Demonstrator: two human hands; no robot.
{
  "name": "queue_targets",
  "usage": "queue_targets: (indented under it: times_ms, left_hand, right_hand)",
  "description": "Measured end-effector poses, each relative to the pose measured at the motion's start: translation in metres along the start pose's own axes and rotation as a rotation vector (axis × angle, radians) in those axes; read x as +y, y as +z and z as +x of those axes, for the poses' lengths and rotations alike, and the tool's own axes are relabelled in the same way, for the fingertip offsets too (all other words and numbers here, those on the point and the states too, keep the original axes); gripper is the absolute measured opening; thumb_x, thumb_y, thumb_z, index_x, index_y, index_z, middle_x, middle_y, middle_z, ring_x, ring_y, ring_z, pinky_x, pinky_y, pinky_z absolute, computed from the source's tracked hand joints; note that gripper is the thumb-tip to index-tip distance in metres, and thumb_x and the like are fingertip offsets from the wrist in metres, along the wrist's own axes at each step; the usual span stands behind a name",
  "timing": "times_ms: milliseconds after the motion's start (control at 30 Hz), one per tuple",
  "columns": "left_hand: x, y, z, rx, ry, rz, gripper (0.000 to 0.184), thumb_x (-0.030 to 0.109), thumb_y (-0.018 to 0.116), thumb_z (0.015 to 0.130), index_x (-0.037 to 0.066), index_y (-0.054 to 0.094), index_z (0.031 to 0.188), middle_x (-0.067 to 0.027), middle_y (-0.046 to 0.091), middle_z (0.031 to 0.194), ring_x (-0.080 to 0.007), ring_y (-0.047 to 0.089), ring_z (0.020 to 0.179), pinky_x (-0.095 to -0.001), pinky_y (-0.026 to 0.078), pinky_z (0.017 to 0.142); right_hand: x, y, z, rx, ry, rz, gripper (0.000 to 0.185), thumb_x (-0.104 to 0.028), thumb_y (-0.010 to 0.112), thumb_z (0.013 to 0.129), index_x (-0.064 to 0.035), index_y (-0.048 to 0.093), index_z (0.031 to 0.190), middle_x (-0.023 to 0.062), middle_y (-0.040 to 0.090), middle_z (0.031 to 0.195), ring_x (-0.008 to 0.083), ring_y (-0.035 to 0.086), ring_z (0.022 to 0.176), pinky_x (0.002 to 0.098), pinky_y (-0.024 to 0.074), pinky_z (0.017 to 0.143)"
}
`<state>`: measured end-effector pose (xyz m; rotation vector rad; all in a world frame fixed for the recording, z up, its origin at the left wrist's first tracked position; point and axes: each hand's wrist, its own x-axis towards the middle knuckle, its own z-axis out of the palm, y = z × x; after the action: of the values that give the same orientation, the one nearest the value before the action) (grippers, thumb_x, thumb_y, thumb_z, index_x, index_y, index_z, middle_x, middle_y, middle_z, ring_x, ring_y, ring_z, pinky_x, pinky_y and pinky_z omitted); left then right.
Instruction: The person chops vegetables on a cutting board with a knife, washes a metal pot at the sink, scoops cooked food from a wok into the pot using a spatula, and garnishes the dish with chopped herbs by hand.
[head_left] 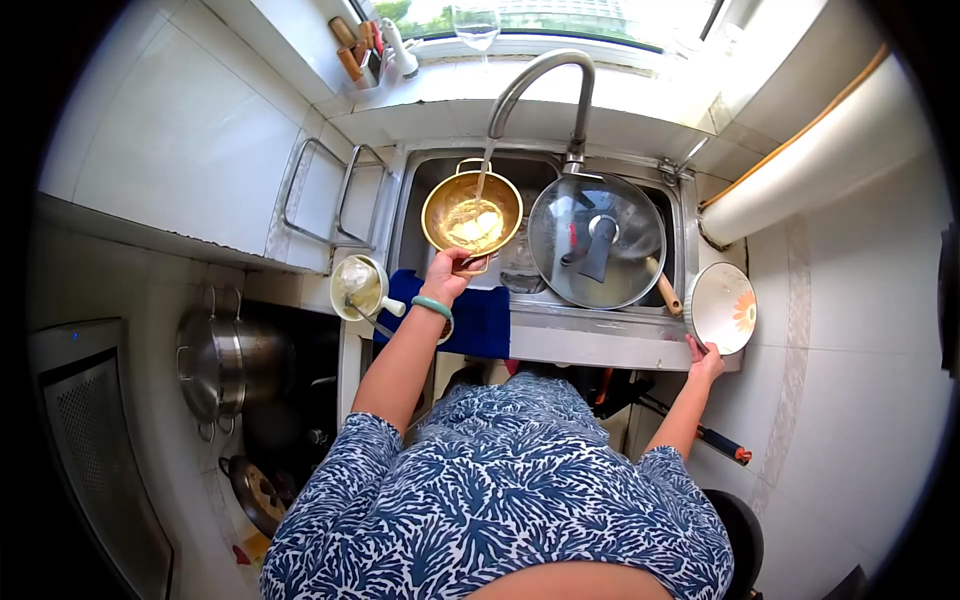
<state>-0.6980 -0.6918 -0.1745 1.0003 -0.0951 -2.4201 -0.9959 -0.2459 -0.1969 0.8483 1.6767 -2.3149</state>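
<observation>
My left hand is closed on the near handle of a small gold-coloured two-handled pot over the left sink basin. A stream from the tap runs into this pot, and water gleams at its bottom. Out to the right, my right hand grips the lower edge of a white bowl with an orange flower printed inside. The bowl is tilted, its inside facing the camera, beside the sink's right corner.
A lidded pan with a wooden handle covers the right basin. Left of the sink stands a white cup with a spoon in it, near a dark blue cloth. A knife block and a wine glass are on the windowsill.
</observation>
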Motion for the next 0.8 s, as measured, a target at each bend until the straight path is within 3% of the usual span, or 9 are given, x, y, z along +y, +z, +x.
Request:
queue_targets:
  times_ms: [200,300,367,433,500,633,700,733,800]
  left_hand:
    - [0.008,-0.006,-0.006,-0.069,-0.208,-0.175,0.060,-0.008,0.040,0.069,-0.015,0.023,0.126,-0.0349,0.038,0.123,-0.0528,0.044,0.110,-0.0507,0.047,0.090]
    - [0.007,-0.018,0.008,-0.026,-0.192,-0.170,0.060,-0.010,0.040,0.069,-0.013,0.022,0.126,-0.0330,0.037,0.125,-0.0538,0.045,0.108,-0.0552,0.046,0.091]
    - [0.010,-0.018,0.005,0.010,-0.144,-0.083,0.062,-0.011,0.039,0.069,-0.008,0.022,0.129,-0.0313,0.037,0.125,-0.0528,0.046,0.107,-0.0555,0.049,0.087]
    - [0.008,0.005,-0.010,0.126,0.256,0.286,0.068,-0.014,0.037,0.071,0.008,0.022,0.134,-0.0274,0.037,0.125,-0.0470,0.051,0.103,-0.0515,0.055,0.075]
    - [0.013,0.011,-0.014,0.174,0.333,0.297,0.074,-0.018,0.036,0.070,0.022,0.024,0.131,-0.0217,0.039,0.124,-0.0425,0.056,0.100,-0.0461,0.058,0.060]
    - [0.025,0.012,-0.020,0.105,0.598,0.652,0.086,-0.019,0.034,0.070,0.027,0.014,0.139,-0.0119,0.040,0.127,-0.0214,0.058,0.071,-0.0212,0.032,0.033]
    - [0.032,0.010,-0.022,0.215,0.763,0.864,0.083,-0.017,0.038,0.073,0.023,0.016,0.142,-0.0114,0.039,0.133,-0.0263,0.056,0.100,-0.0304,0.051,0.064]
    - [0.037,0.011,-0.026,0.232,0.774,0.857,0.083,-0.017,0.038,0.073,0.023,0.016,0.142,-0.0114,0.039,0.133,-0.0263,0.056,0.100,-0.0304,0.051,0.064]
    - [0.048,0.018,-0.035,0.207,1.043,1.151,0.080,-0.013,0.042,0.076,0.020,0.016,0.143,-0.0141,0.040,0.135,-0.0278,0.048,0.116,-0.0333,0.042,0.091]
  right_hand:
    - [-0.041,0.019,-0.047,-0.021,0.001,-0.253,0.044,-0.020,0.058,0.083,0.0164,0.045,0.104,0.0288,0.057,0.092,0.0411,0.064,0.069,0.0393,0.0589,0.055]
    - [-0.085,0.046,-0.079,0.172,-0.322,-1.599,0.050,-0.040,0.053,0.087,0.0094,0.058,0.091,0.0137,0.062,0.069,0.0243,0.064,0.055,0.0296,0.0486,0.042]
    - [-0.079,0.075,-0.073,0.020,-0.659,-1.234,0.042,-0.038,0.053,0.088,0.0028,0.063,0.086,0.0073,0.059,0.057,0.0165,0.058,0.047,0.0255,0.0416,0.038]
    - [-0.069,0.135,-0.077,-0.306,-0.470,-1.021,0.037,-0.035,0.053,0.089,-0.0002,0.064,0.089,0.0077,0.058,0.057,0.0120,0.052,0.043,0.0227,0.0376,0.036]
    - [-0.044,0.198,-0.085,-0.634,-0.202,-0.931,0.049,-0.047,0.052,0.088,0.0016,0.062,0.090,0.0071,0.058,0.056,0.0091,0.049,0.041,0.0202,0.0353,0.037]
    - [0.022,0.278,-0.054,-0.769,0.169,-0.854,0.066,-0.060,0.048,0.083,0.0034,0.056,0.101,0.0117,0.063,0.074,0.0109,0.055,0.050,0.0195,0.0379,0.039]
    - [0.039,0.303,-0.043,-0.784,0.199,-0.871,0.065,-0.060,0.046,0.084,0.0018,0.054,0.103,0.0101,0.062,0.078,0.0115,0.055,0.053,0.0187,0.0380,0.040]
    - [0.049,0.312,-0.031,-0.791,0.311,-0.767,0.063,-0.059,0.045,0.085,0.0008,0.054,0.102,0.0073,0.060,0.075,0.0104,0.052,0.052,0.0182,0.0366,0.039]
    - [0.064,0.322,-0.019,-0.769,0.368,-0.583,0.052,-0.053,0.043,0.089,-0.0021,0.053,0.100,0.0008,0.050,0.068,0.0078,0.041,0.048,0.0176,0.0310,0.037]
